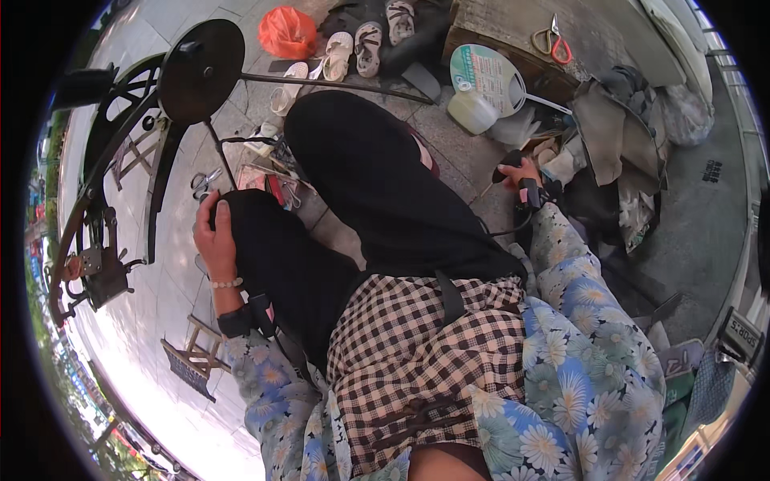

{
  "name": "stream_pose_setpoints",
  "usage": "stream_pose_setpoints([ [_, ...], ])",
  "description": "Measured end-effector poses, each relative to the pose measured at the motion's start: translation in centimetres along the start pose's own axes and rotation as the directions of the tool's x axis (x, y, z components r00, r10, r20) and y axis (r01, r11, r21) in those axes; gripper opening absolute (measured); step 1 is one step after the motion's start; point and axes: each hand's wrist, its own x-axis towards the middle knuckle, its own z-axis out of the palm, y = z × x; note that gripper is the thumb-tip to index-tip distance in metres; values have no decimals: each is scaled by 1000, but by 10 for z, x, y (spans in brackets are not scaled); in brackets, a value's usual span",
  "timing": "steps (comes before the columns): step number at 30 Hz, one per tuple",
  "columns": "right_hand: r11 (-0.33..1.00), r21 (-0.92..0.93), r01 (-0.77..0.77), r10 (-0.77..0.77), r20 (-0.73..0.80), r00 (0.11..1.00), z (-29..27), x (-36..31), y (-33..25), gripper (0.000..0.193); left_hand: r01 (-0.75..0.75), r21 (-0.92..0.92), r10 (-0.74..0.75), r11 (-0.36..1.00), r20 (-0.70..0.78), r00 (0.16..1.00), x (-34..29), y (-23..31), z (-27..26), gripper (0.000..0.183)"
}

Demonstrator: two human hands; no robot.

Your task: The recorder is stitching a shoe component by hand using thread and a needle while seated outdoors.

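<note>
One metal machine [200, 74]: dark, with a round disc at its top, standing on the pavement [164, 289] at the left.
Black trousers [365, 172]: both knees bent, the right knee set farther out than the left.
Wooden box [509, 28]: at the far right, with red-handled scissors [553, 44] lying on its top.
Grey sheet scraps [601, 132]: heaped loosely at the right, just beyond the right hand.
Shoes [338, 56]: gathered on the far side, past the right knee.
Left hand [216, 240]: draped over the left knee, fingers loosely bent and relaxed, with nothing visible in its grasp; small scissors [206, 183] lie on the ground just beyond the fingertips.
Right hand [523, 174]: stretched out to the right of the right thigh, forearm coming up from the near right, fingers folded around a handle.
Dark-handled tool [505, 166]: held in that right hand, left of the scraps, its slender shank slanting toward the near left; the exact tip is too small to make out.
Tool grip: best kept firm but unstrained around the thick handle, I judge, with the wrist straight and the shank angled clear of the thigh and of the resting left hand.
</note>
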Motion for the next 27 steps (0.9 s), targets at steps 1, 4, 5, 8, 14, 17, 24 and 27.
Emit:
stream_pose_setpoints([
  [1, 1000, -1, -7, 7, 0, 1000, 4, 2, 7, 44, 4, 1, -4, 1000, 6, 1000, -4, 2, -2, 31],
  [4, 999, -34, 16, -15, 13, 1000, 11, -14, 3, 36, 133, -154, -138, 979, -24, 990, -11, 6, -1, 29],
  [5, 999, -36, 13, -12, 15, 1000, 12, -13, 0, 36, 136, -152, -141, 979, -23, 990, -11, 7, -4, 29],
  [8, 991, -69, 115, -108, 92, 990, 13, 5, -4, 36, 197, -209, -207, 958, -28, 978, -13, 5, -10, 29],
  [14, 853, -430, 297, -322, 15, 947, 12, 74, -9, 64, 221, -263, -247, 939, -67, 967, -19, 1, -24, 29],
  [17, 857, -450, 251, -303, -47, 952, 12, 80, -11, 81, 183, -222, -216, 958, -134, 967, -21, 3, -24, 29],
  [24, 914, -320, 249, -208, 157, 965, 20, 18, -49, 48, 127, -231, -177, 965, -208, 962, -26, -9, -23, 25],
  [27, 934, -152, 325, -265, 316, 911, 36, 4, -77, 39, 78, -121, -103, 990, -222, 970, -23, -13, -18, 23],
])
